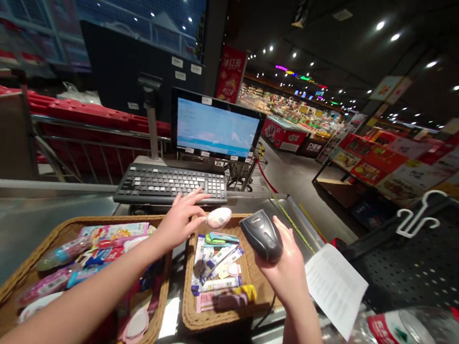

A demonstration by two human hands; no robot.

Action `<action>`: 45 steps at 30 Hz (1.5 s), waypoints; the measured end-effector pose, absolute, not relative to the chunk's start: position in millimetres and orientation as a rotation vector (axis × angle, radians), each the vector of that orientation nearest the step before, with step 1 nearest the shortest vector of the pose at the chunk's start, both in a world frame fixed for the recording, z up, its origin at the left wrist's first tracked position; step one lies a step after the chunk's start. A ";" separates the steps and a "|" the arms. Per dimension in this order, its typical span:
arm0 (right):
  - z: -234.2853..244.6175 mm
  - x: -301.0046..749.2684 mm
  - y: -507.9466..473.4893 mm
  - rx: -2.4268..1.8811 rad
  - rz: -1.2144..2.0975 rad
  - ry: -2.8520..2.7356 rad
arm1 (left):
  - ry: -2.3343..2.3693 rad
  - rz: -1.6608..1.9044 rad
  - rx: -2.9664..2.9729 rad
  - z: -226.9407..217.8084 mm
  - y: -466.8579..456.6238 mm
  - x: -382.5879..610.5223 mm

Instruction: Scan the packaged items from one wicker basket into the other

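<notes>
My left hand [185, 215] pinches the edge of a small white egg-shaped item [219, 218] above the far rim of the right wicker basket [186, 308]. Its other fingers stretch out over the keyboard [163, 182]. My right hand [286, 261] is wrapped round a black barcode scanner [263, 235], whose head points toward the white item. In the right basket lie several small packaged goods, among them a green-and-blue item [220, 240] and a pink-and-yellow pack [225, 298]. The left wicker basket [164, 295], partly covered by my left forearm, holds many colourful packages.
Behind the keyboard stands a lit monitor [217, 127], with a second dark screen [121, 69] to its left. On the right are a paper sheet [336, 285], a large plastic bottle [409, 330] and white hooks [416, 214] on a black perforated panel [441, 252].
</notes>
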State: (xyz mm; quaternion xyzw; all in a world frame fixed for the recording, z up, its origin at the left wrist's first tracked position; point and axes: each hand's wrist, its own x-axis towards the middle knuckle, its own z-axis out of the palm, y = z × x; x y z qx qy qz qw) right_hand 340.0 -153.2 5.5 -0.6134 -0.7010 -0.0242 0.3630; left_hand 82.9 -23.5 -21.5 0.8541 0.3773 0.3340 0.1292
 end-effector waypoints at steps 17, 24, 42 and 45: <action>53.0 228.2 -142.6 -1.304 -0.008 -1.995 | 1.398 1.438 2.277 14.2 -33.6 -20.1; 51.7 201.2 -138.9 -1.255 0.043 -2.066 | 1.494 1.501 2.245 11.7 -31.4 -56.0; 49.4 170.2 -144.5 -1.261 0.170 -2.108 | 1.516 1.459 2.193 1.2 -32.1 -84.6; 47.4 167.9 -144.7 -1.257 0.170 -2.109 | 1.519 1.454 2.194 0.1 -33.1 -88.0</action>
